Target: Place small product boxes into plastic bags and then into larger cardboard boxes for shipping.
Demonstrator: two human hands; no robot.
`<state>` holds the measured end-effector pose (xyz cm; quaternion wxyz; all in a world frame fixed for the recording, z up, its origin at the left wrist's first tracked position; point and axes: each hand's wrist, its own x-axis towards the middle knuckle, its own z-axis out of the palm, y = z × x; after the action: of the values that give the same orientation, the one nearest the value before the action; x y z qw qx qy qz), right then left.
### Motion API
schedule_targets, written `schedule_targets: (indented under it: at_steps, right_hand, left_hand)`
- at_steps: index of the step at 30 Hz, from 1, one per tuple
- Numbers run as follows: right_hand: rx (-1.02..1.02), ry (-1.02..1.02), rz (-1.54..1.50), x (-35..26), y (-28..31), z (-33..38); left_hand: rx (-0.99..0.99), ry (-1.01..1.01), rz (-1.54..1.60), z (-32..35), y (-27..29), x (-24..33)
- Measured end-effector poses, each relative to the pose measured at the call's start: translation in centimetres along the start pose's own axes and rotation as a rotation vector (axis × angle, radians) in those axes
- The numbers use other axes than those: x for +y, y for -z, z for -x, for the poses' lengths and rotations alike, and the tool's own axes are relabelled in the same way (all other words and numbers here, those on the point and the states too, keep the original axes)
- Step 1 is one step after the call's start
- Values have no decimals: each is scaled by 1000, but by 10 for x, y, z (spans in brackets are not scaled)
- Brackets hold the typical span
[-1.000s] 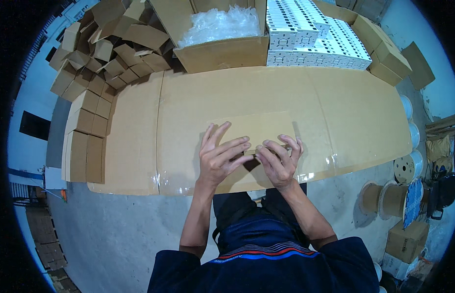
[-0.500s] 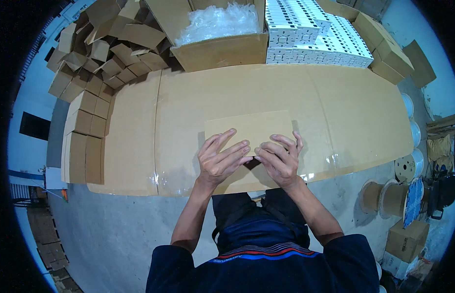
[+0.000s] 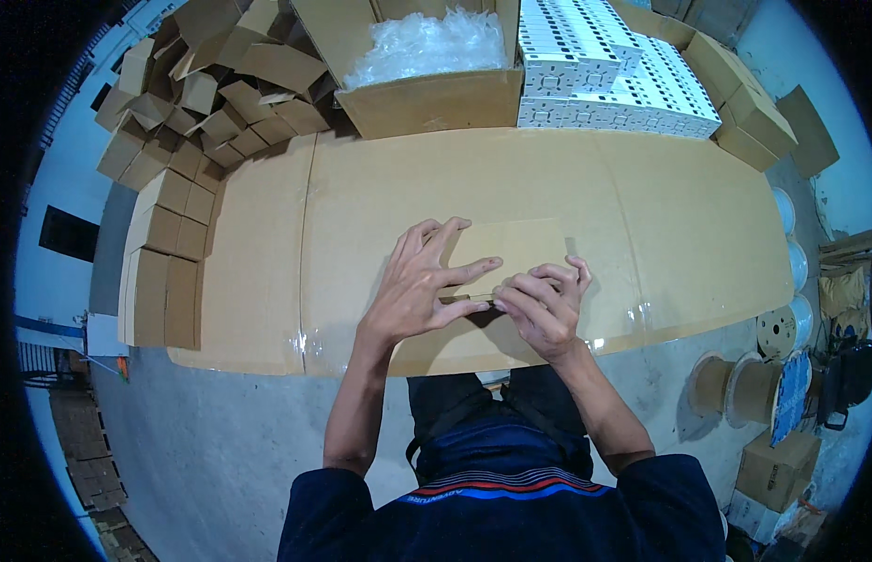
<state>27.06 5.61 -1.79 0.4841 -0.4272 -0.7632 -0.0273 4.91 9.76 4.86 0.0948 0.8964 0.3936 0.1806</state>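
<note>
A flat brown cardboard blank point(image 3: 511, 251) lies on the cardboard-covered table point(image 3: 661, 215), close to the near edge. My left hand point(image 3: 419, 286) presses flat on its left part with the fingers spread. My right hand point(image 3: 541, 304) has its fingers curled over the blank's near edge, where a flap is folded up a little. Both hands touch the same piece and meet near its middle.
At the back stands a large open carton point(image 3: 427, 70) of clear plastic bags. Stacks of white boxes point(image 3: 605, 66) sit to its right. Folded small brown boxes point(image 3: 188, 103) are piled at the left. Cable spools point(image 3: 736, 384) stand on the floor at the right.
The cardboard blank has slid a little away from me and lies flatter. My left hand has spread wider over it, and my right hand has curled onto its near edge.
</note>
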Motion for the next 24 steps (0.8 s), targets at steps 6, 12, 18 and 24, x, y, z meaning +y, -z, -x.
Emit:
schedule_targets:
  at_steps: [6,12,18,24]
  right_hand:
    - [-6,94,35,7,-6,3]
    - [52,130,40,15,-16,6]
    - [61,87,4,11,-13,2]
    - [99,14,-26,-2,-6,-1]
  left_hand:
    - [-7,-43,-104,-2,-8,-5]
    - [-90,-46,-246,-9,-9,-5]
    - [-74,-47,-269,-8,-9,-1]
    - [-65,-74,-267,-3,-5,3]
